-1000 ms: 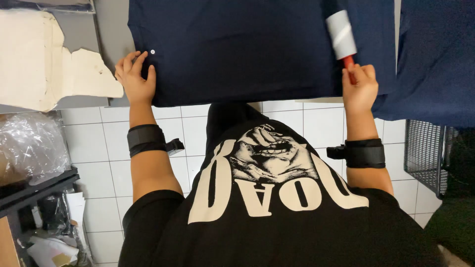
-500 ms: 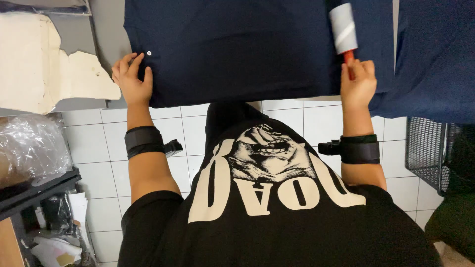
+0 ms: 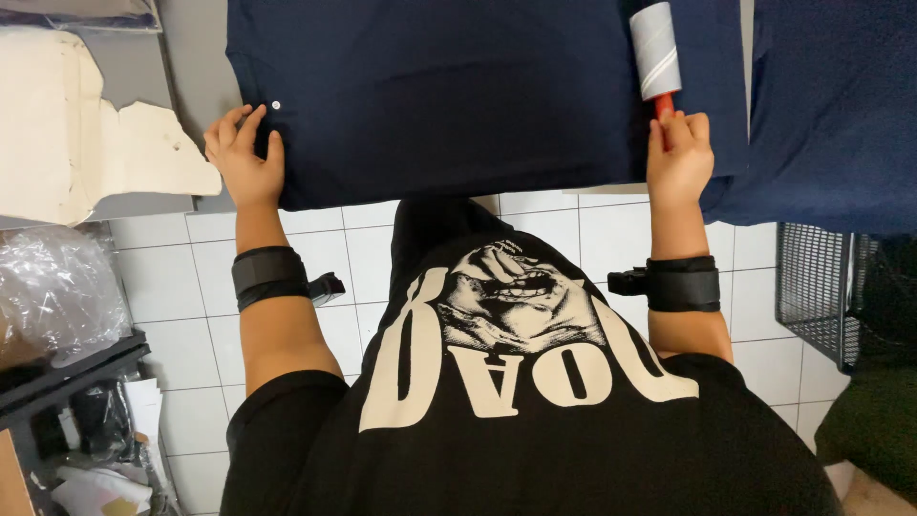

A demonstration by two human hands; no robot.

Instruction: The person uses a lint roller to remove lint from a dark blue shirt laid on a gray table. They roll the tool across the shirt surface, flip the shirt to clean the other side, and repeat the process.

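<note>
A dark navy garment (image 3: 449, 96) lies spread flat on the grey counter (image 3: 196, 57), its near edge hanging just over the front. The left hand (image 3: 244, 158) rests open with fingers spread on the garment's near left corner, beside a small white snap, while the right hand (image 3: 680, 158) is closed around the red handle of a lint roller (image 3: 655, 50) lying on the cloth. Judging from this, rolling goes best with the left hand keeping the fabric taut and the roller drawn in straight, overlapping strokes.
</note>
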